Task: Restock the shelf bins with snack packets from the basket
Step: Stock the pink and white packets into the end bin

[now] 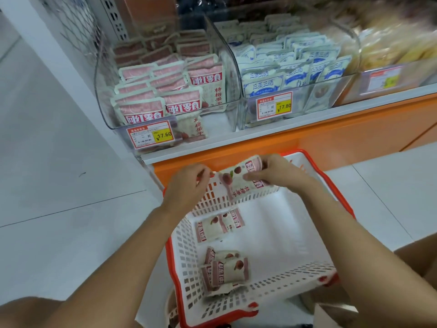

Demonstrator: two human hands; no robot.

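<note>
as the right hand (272, 172) grips a snack packet (236, 183), the left hand (186, 185) curls at its nine o'clock, hold unclear.

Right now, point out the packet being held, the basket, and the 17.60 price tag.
held packet (236, 183), head view, middle of its printed front
basket (283, 233), head view, bare white floor
17.60 price tag (164, 136), head view, yellow price patch

Counted one basket (189, 268), three clear shelf bins (123, 131), three price labels (151, 137), about five loose packets (227, 271) in the basket, one held packet (236, 183).
</note>
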